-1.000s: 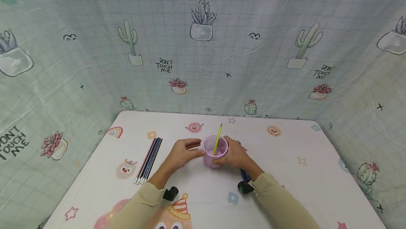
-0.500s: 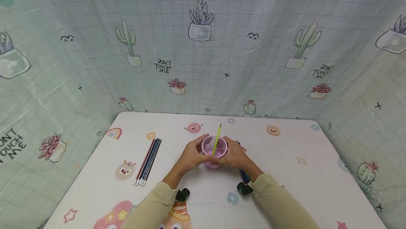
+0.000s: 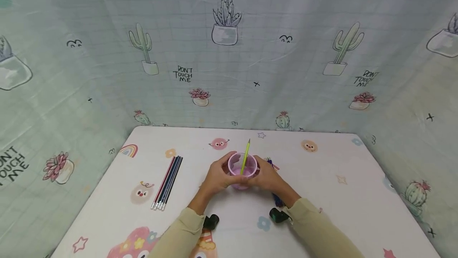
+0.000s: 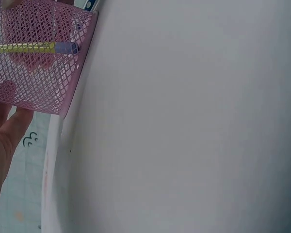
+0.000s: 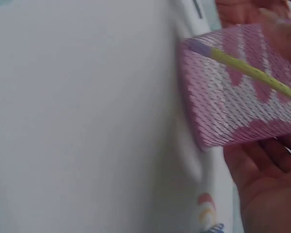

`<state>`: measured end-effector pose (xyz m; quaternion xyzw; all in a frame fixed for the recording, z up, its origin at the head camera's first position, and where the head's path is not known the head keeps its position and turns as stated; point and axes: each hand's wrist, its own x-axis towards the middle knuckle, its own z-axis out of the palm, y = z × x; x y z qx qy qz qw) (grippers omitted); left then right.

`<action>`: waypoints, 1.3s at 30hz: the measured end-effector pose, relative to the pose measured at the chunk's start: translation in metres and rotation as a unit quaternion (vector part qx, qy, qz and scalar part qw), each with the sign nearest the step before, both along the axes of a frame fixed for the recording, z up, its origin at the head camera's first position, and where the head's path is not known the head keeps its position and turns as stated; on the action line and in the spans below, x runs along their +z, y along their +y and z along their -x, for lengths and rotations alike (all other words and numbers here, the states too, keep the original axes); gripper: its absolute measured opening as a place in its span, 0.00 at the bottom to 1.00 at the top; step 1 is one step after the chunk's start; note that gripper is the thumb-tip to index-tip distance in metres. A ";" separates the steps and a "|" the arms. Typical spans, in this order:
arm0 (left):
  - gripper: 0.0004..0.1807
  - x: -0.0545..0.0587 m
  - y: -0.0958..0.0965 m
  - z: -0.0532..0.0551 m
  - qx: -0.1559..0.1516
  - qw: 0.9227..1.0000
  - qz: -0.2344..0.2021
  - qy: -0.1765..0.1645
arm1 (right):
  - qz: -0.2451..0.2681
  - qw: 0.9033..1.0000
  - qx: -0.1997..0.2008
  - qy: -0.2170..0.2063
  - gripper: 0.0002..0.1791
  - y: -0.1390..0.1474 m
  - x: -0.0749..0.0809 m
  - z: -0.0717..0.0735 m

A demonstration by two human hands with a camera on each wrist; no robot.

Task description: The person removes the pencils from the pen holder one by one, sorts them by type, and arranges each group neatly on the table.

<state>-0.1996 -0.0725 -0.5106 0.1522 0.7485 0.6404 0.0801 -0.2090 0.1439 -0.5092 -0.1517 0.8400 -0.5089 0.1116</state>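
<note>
My left hand [image 3: 217, 176] and right hand [image 3: 268, 175] hold a pink mesh pencil cup [image 3: 235, 165] between them, one on each side. Their thumbs meet at its near side, with fingers curled round the mesh. Inside the cup, a yellow-green pencil [image 3: 246, 156] leans with its point up above the rim. In the left wrist view, the pencil's purple end [image 4: 66, 47] shows through the mesh near the base. The cup [image 5: 218, 107] also fills the right side of the right wrist view. Whether its base touches the table, I cannot tell.
Several dark blue pencils and a red one [image 3: 167, 182] lie side by side left of the hands. Blue pens or pencils [image 3: 277, 200] lie partly hidden under my right wrist. The white table [image 3: 315, 186] has printed cartoons, and a patterned cloth [image 3: 250, 103] hangs behind it.
My left hand has moved right from beside the cup and now grips it. The right hand keeps its hold, and the cup has stayed almost in place.
</note>
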 end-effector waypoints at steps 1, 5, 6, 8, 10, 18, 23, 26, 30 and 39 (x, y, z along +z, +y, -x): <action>0.53 0.000 0.001 0.000 0.000 1.000 0.004 0.001 | 0.016 1.000 0.014 -0.014 0.47 0.004 0.001 0.000; 0.53 -0.002 0.003 0.000 -0.002 1.000 0.007 -0.004 | 0.101 0.990 0.069 -0.071 0.46 0.021 0.010 0.005; 0.53 -0.002 0.004 0.000 -0.002 1.000 0.006 -0.004 | 0.120 0.987 0.075 -0.080 0.46 0.025 0.014 0.007; 0.54 -0.002 0.004 0.001 -0.002 1.000 0.004 -0.005 | 0.152 0.981 0.078 -0.095 0.43 0.031 0.023 0.011; 0.54 -0.003 0.005 0.001 0.001 1.000 0.003 -0.005 | 0.175 0.977 0.065 -0.107 0.41 0.033 0.032 0.014; 0.52 -0.002 0.002 0.001 0.001 1.000 -0.008 -0.008 | 0.222 0.965 -0.064 -0.127 0.24 0.009 0.045 0.024; 0.51 0.000 0.002 0.001 -0.002 1.000 -0.005 0.000 | 0.208 0.967 -0.118 -0.093 0.20 -0.007 0.046 0.028; 0.51 0.001 0.003 0.000 -0.006 1.000 0.000 0.005 | 0.186 0.966 -0.156 -0.091 0.16 -0.012 0.047 0.030; 0.51 0.001 0.003 0.001 -0.009 1.000 -0.007 0.004 | 0.160 0.965 -0.184 -0.091 0.13 -0.012 0.050 0.031; 0.49 0.003 0.002 0.004 -0.007 1.000 -0.010 0.001 | 0.192 0.956 -0.202 -0.089 0.12 -0.003 0.070 0.045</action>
